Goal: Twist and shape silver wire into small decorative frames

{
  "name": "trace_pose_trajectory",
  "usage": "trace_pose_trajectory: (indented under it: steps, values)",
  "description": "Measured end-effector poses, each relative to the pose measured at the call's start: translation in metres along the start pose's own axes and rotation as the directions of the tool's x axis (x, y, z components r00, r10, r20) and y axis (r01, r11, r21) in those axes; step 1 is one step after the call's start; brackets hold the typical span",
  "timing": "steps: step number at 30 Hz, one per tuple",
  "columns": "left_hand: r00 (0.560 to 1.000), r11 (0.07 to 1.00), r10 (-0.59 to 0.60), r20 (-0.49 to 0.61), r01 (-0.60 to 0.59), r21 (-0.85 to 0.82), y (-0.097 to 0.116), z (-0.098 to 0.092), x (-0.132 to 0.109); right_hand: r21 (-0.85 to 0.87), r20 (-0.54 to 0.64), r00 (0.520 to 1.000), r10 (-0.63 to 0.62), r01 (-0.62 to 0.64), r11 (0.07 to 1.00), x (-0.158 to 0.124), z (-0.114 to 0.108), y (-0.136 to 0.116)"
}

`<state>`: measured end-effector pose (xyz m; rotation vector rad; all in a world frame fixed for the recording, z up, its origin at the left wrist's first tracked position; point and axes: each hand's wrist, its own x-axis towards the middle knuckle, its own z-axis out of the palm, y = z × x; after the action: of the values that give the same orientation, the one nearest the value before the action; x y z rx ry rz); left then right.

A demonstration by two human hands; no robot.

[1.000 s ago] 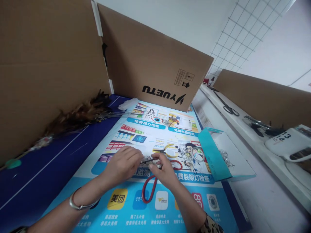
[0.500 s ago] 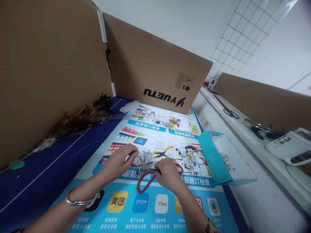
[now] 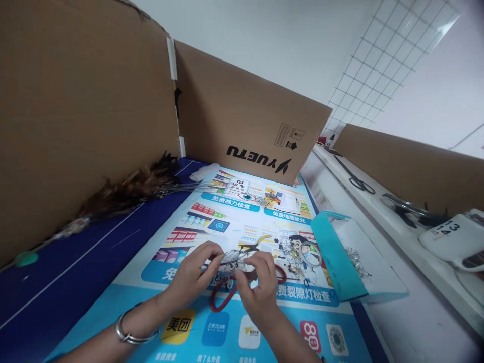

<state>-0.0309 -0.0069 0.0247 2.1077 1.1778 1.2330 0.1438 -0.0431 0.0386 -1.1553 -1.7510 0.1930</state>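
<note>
On the near half of the printed mat (image 3: 128, 297), both bare hands meet over a tangled wire piece (image 3: 233, 258). Left hand (image 3: 200, 268): thumb and forefinger drawn together, apparently pinching the piece's left edge. Right hand (image 3: 259, 287): thumb and forefinger curl at its right side, tips apart; cannot tell whether they grip a strand. Holding from opposite sides probably steadies something so springy and loose. Red-handled scissors (image 3: 223, 305) lie below, partly hidden by the right hand; yellow-handled pliers (image 3: 260, 243) lie just beyond the piece. Both tools sit within easy reach, presumably for that reason. Loose wire heap (image 3: 297, 252) right of the pliers; teal-and-white box (image 3: 336, 259) beside it, more wire (image 3: 355, 262) inside, likely to contain the snagging ends. Feathers (image 3: 132, 185) lie along the left cardboard panel (image 3: 86, 111), perhaps kept clear of the wire.
</note>
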Motion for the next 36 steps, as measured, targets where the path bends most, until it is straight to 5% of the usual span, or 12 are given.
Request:
trace_pose_trajectory:
  steps: [6, 13, 19, 27, 36]
  values:
    - [0.998, 0.998, 0.036, 0.050, -0.034, -0.056, 0.006, 0.005, -0.007, -0.098, 0.148, 0.988, -0.047, 0.062, 0.993, -0.001, 0.004, -0.009]
    - [0.969, 0.938, -0.181, 0.166, 0.221, -0.267, 0.012, 0.000, -0.004, -0.009, 0.227, 0.973, -0.031, 0.034, 0.999, -0.002, 0.006, 0.000]
    - [0.931, 0.848, -0.254, 0.261, 0.344, -0.404, 0.010, 0.002, -0.005, -0.026, 0.150, 0.979, 0.137, -0.135, 0.991, -0.003, 0.011, 0.003]
    - [0.804, 0.441, -0.297, 0.514, 0.594, -0.673, 0.008, 0.010, -0.007, 0.067, 0.254, 0.956, 0.144, -0.165, 0.984, 0.004, 0.005, 0.006]
    - [0.682, 0.462, -0.274, 0.678, 0.712, -0.529, 0.006, -0.001, 0.001, 0.174, 0.314, 0.926, 0.210, -0.274, 0.946, 0.007, 0.002, 0.010]
